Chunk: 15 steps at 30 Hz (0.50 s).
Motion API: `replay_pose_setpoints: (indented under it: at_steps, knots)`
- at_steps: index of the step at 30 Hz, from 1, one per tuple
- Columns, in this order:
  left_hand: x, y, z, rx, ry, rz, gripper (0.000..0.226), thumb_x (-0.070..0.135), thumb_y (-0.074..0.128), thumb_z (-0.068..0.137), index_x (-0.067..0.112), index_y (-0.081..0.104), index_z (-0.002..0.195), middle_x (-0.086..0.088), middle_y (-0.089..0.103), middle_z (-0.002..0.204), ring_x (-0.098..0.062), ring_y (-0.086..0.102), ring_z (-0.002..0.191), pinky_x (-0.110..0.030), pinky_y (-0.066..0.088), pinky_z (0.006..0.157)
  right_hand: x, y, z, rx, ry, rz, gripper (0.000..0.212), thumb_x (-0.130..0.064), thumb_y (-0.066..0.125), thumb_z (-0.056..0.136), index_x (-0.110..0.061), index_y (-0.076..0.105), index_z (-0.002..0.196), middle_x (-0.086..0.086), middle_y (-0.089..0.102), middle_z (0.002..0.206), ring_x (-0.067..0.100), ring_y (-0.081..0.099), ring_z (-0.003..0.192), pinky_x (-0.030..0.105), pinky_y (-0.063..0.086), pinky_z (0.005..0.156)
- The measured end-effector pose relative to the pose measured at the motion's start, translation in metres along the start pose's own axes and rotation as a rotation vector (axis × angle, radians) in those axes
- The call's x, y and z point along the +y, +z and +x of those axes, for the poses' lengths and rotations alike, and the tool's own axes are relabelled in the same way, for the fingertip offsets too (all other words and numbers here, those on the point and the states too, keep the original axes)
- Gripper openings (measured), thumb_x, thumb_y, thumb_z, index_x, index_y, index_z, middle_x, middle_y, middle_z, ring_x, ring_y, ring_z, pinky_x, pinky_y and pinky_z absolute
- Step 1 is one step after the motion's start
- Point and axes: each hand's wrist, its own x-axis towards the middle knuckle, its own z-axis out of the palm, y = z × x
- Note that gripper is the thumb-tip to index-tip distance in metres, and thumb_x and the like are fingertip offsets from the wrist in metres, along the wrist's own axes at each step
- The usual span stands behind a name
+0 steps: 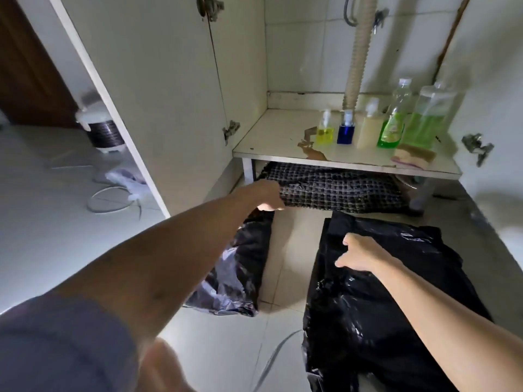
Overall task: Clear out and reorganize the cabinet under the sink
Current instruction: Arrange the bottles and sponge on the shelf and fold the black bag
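Below the shelf (348, 161), left hand (268, 193) grasps the checkered mat (334, 190) to pull it out; right hand (359, 254), grip released, steadies the black bag (396, 292).

Home kitchen: under-sink cabinet (339, 157), drain hose (358, 52), detergent bottles (393, 120)

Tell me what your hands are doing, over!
Left hand grips checkered mat under the shelf. Right hand rests on black bag. Nothing blocking.

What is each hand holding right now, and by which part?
The left hand grips the checked cloth by its near left corner. The right hand rests on the black plastic bag; no grip shows.
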Motion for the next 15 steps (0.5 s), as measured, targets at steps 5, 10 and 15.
replay_pose_setpoints:
  at_steps: [5,10,15]
  knots:
    - [-0.099,0.054,-0.027,-0.116,-0.165,0.100,0.046,0.033,0.055,0.091,0.000,0.055,0.123,-0.014,0.059,0.126,-0.030,0.057,0.111,-0.031,0.044,0.083,-0.073,0.061,0.002,-0.098,-0.199,0.005,0.053,-0.034,0.066,0.081,-0.008,0.051,0.124,0.011,0.056,0.124,0.026,0.058,0.107,0.034,0.051,0.089]
    - [-0.165,0.132,-0.054,-0.335,-0.439,-0.160,0.049,0.031,0.060,0.090,0.004,0.052,0.130,-0.012,0.056,0.131,-0.029,0.056,0.116,-0.033,0.046,0.089,-0.118,0.141,0.000,-0.207,-0.311,-0.063,0.072,-0.045,0.072,0.067,-0.021,0.040,0.127,0.005,0.056,0.122,0.025,0.059,0.100,0.032,0.050,0.078]
    - [-0.188,0.162,-0.066,-0.396,-0.674,-0.547,0.068,0.021,0.063,0.090,0.012,0.028,0.147,-0.011,0.038,0.148,-0.033,0.037,0.136,-0.049,0.031,0.110,-0.126,0.189,0.002,-0.128,-0.350,-0.109,0.049,-0.027,0.060,0.083,-0.023,0.043,0.129,0.008,0.058,0.119,0.027,0.061,0.101,0.032,0.050,0.077]
